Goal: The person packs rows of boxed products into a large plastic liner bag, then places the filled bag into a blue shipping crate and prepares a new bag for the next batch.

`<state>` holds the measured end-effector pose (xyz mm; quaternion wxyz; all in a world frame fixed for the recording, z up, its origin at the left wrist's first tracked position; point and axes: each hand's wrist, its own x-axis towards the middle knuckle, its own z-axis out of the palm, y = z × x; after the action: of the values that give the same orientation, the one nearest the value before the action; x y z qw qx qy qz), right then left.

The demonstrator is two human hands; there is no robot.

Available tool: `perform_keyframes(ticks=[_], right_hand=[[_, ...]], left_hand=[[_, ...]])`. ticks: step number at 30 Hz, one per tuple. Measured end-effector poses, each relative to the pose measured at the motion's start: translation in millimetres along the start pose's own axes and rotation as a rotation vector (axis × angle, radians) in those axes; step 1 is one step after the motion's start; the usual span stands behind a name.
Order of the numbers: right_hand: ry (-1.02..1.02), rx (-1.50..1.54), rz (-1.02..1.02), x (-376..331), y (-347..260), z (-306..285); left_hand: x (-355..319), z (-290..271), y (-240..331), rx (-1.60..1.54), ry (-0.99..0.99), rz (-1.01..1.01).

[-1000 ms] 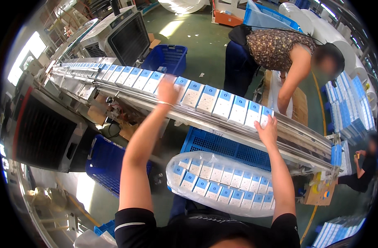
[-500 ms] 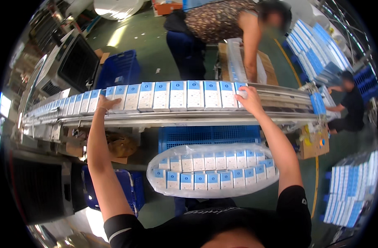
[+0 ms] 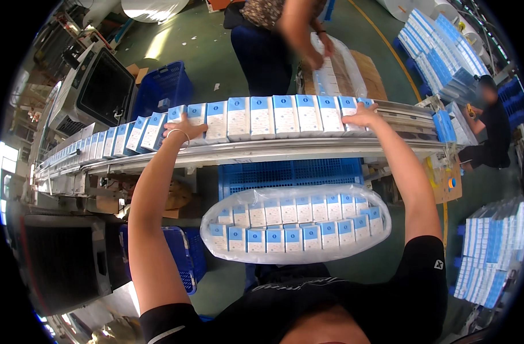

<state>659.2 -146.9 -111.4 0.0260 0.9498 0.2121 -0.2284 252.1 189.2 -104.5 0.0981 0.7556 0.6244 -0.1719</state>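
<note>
Head view: row of blue-and-white boxes stands on the conveyor rail at 12 o'clock from the body, long axis running 9 to 3 o'clock. Both arms reach equally far. Left hand presses flat, fingers spread, against the row's 9 o'clock end; right hand caps the 3 o'clock end, fingers open on the last box. Hands well apart, bracketing the row. Bagged tray of boxes sits at 6 o'clock over a blue crate.
</note>
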Motion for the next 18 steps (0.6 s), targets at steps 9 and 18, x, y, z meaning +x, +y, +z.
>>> perform_keyframes(ticks=[9, 18], right_hand=[[0.236, 0.312, -0.131, -40.7, -0.8, -0.9], [0.614, 0.559, -0.406, -20.9, 49.3, 11.8]], left_hand=[[-29.0, 24.4, 13.7, -0.33, 0.232, 0.13], [-50.9, 25.3, 0.8, -0.647, 0.502, 0.301]])
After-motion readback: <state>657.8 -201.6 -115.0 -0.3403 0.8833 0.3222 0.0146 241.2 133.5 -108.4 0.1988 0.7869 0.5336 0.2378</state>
